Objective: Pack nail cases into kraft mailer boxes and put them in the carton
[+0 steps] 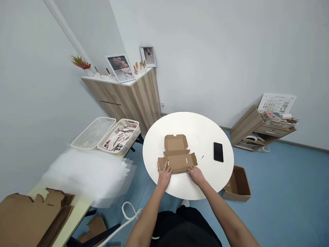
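Head camera showed me a flat brown corrugated cardboard box blank point(177, 154) lying at the middle of a round white table point(203, 128), its panels mostly unfolded, no wall standing up. The person's open left hand point(164, 175) and open right hand point(196, 175) rested on its near edge. More flat brown cardboard blanks point(33, 219) lay stacked at lower left of the frame.

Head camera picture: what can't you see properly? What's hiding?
Head view:
The flat cardboard box: its near edge is hidden by the left hand and right hand.
The cardboard stack: cut off by the picture's bottom edge.
The paper chart: too small to read.
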`<state>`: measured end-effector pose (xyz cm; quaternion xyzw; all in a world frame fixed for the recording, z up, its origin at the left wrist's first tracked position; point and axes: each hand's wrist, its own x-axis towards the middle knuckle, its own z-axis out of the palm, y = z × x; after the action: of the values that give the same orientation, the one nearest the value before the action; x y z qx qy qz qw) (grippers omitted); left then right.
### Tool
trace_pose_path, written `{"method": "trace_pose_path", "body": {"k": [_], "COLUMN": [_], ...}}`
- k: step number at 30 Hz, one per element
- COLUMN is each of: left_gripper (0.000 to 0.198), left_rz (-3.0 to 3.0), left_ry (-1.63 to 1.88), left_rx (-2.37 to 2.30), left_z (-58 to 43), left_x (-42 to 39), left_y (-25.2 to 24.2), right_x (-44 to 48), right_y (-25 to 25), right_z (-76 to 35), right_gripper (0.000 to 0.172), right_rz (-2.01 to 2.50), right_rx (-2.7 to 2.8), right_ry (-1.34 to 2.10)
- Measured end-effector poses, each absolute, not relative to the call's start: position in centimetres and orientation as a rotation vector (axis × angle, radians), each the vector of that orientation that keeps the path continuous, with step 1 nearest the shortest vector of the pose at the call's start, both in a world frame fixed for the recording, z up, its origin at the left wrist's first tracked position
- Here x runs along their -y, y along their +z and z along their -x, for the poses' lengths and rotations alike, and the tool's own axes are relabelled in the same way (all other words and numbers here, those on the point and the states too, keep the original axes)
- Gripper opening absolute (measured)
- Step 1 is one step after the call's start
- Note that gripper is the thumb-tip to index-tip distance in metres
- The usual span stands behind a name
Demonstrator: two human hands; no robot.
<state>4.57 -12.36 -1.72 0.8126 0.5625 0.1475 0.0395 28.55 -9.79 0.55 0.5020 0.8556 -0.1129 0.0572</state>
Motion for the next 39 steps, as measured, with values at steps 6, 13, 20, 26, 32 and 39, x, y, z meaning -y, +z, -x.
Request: {"method": "trace_pose_path", "body": {"k": [6,13,20,26,32,39], "left_gripper": [0.037,0.041,0.038,0.049,0.062,0.054], "left_rz": [-2.437,-2.465,-2.431,-2.460,-2.444,-2.431], "left_ry": [0.363,0.285,0.215,0.190,0.150,0.184], "left_rx": [-1.737,-1.629,-1.630,-1.473,-1.379,-1.405], "left_z": [-4.5,-2.6,-3.1,-6.0,-6.2,-5.0], "left_x": [12.5,11.0,9.5,9.1,9.1,9.7], "left_y": [-3.1,-1.6,-0.5,-1.7,-3.6,-4.6], "right_x": [8.6,8.2,6.7,6.2,6.2,3.0], "right_y": [0.2,0.1,0.4,0.2,0.1,0.8], "right_z": [-28.6,-26.9,-24.9,-23.7,-23.6,-25.2], "right_gripper": [0.028,0.020,0.024,0.023,0.020,0.021], "right_rz": [-1.433,-1.357,-1.643,-1.788,-1.908,-2.634], "right_rx": [-2.614,-2.669,-2.441,-2.315,-2.218,-2.051], "right_ry": [-0.382,-0.455,-0.728,-0.834,-1.008,-0.894]}}
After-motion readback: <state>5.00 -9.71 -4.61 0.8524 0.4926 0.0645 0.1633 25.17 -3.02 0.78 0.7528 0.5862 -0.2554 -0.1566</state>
